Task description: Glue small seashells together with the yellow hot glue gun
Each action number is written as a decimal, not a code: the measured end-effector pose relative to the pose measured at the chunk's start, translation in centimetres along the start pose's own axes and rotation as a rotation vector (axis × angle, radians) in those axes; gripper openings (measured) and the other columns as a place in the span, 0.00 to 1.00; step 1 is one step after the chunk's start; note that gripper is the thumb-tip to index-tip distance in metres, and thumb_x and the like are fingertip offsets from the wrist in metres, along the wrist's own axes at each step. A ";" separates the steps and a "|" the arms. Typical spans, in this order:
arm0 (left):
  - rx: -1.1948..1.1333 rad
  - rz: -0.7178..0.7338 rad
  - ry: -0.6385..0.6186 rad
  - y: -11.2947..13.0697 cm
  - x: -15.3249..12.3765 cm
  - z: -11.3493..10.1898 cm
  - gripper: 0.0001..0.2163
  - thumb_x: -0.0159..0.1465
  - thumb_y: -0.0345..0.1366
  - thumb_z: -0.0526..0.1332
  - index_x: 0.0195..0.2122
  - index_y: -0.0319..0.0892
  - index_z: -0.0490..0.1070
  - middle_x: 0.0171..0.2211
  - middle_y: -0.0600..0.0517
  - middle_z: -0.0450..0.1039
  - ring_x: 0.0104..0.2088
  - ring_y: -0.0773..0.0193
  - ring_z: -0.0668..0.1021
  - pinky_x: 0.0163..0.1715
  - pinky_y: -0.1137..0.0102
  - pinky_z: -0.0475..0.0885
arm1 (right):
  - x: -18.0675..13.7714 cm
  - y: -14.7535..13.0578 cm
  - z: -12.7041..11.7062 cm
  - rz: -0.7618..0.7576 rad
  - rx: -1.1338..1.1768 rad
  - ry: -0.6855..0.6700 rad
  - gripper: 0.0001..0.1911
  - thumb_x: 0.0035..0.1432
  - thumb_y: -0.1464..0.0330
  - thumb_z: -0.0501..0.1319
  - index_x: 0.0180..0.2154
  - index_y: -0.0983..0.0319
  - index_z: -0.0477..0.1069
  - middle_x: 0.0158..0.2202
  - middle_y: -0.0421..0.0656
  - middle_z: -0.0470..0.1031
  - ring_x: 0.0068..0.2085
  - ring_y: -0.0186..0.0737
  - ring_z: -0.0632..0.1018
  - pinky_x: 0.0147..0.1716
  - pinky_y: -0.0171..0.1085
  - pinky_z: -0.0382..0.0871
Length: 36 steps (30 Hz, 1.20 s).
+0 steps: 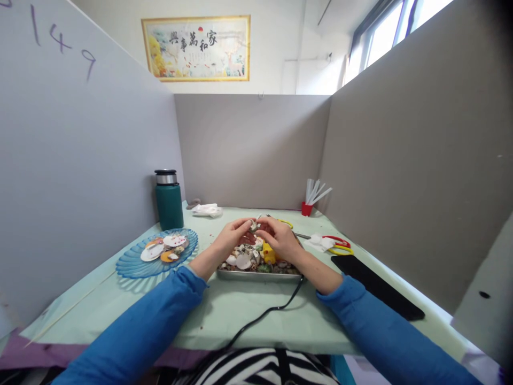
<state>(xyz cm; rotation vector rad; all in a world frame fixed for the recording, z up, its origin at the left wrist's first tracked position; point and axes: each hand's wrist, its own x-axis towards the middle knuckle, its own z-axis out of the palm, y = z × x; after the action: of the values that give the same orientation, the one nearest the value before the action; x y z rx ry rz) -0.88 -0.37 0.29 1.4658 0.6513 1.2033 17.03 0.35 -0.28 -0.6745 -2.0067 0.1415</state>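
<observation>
Over a metal tray [260, 276] heaped with shells and stones, my two hands meet around a small whitish-grey shell [254, 226]. My left hand [237, 234] pinches it from the left between thumb and fingers. From the other side, the curled fingers of my right hand [278, 235] close on it. A small white bit shows at its top, too small to name. Below, a flat pale shell [243, 261] lies in the tray. A yellow glue gun [269, 253], partly hidden by my right hand, rests among the shells, and a black cord [272, 309] runs from the tray's front.
On the left are a blue scalloped plate [127, 266] with decorated shells and a green bottle [169, 206]. Red- and yellow-handled scissors [340, 249], white tissue [319, 243] and a black slab [377, 286] lie right. A red cup [306, 209] holds white sticks. Grey partitions enclose the table.
</observation>
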 end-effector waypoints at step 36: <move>0.088 -0.052 -0.002 0.5 -0.4 0.3 0.15 0.54 0.39 0.64 0.41 0.40 0.70 0.28 0.53 0.70 0.23 0.69 0.73 0.25 0.71 0.71 | -0.2 0.2 0.3 0.007 -0.038 0.110 0.14 0.56 0.63 0.62 0.43 0.61 0.65 0.33 0.42 0.71 0.28 0.35 0.71 0.30 0.35 0.65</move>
<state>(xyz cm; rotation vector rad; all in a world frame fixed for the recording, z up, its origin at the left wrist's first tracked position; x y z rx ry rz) -0.84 -0.97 0.64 1.5135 0.7451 1.1455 16.92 0.50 -0.63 -0.6990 -1.9056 0.0694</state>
